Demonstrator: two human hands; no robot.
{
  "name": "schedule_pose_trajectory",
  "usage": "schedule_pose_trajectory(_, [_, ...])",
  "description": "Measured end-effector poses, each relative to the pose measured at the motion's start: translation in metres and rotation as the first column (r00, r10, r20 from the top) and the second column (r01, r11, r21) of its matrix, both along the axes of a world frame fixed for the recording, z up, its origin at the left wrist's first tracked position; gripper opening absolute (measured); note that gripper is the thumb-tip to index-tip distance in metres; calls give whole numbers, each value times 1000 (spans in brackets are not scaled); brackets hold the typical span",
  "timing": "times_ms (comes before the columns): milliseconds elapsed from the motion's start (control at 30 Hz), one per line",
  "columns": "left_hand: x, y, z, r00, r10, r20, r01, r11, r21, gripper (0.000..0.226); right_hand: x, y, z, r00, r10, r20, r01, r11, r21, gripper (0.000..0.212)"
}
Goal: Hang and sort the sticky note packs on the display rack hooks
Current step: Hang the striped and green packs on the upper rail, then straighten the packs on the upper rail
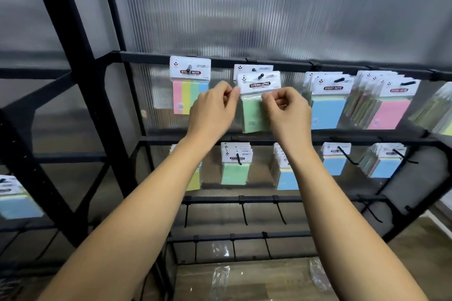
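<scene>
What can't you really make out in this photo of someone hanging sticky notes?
- Head view: the small print on the green pack is too small to read.
- The left hand and right hand cover its sides and the packs behind.
- The blue pack at the left edge is cut off and blurred.
- Packs at the right edge are cut off and blurred.

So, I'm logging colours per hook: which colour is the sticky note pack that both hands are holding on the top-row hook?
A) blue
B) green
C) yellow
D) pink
B: the left hand and right hand pinch a green sticky note pack, its header card on the hook.
</scene>
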State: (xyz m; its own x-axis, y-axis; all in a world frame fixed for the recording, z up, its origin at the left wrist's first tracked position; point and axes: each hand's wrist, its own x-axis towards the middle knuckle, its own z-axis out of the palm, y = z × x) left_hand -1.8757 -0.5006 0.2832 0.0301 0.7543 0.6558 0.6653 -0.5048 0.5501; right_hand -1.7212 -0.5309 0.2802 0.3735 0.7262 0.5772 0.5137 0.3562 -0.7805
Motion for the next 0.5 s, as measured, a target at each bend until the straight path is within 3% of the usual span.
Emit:
schedule_pose_trajectory(200, [15, 6, -3, 1000, 9, -4, -9, 1000, -11, 36, 20, 16, -9, 990, -101, 102, 96, 994, 55, 24])
schedule_pose_trajectory(500, [31, 49, 0, 996, 93, -11, -94, 992, -84, 30, 18, 57, 4, 999, -36, -10, 36, 999, -23, 20])
